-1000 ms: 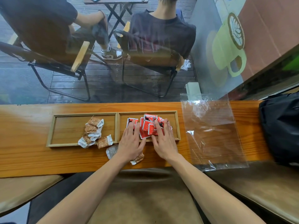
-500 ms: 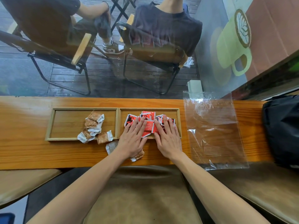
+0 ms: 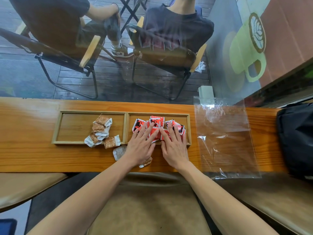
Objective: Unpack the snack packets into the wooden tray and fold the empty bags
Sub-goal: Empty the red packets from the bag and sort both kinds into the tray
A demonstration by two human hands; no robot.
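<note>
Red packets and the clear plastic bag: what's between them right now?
In the head view, only the wooden tray's right rim and a strip of bare counter separate the red packets from the clear plastic bag.

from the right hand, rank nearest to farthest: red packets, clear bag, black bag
From the right hand:
1. red packets, under its fingers in the right tray
2. clear bag, flat to its right
3. black bag, far right
</note>
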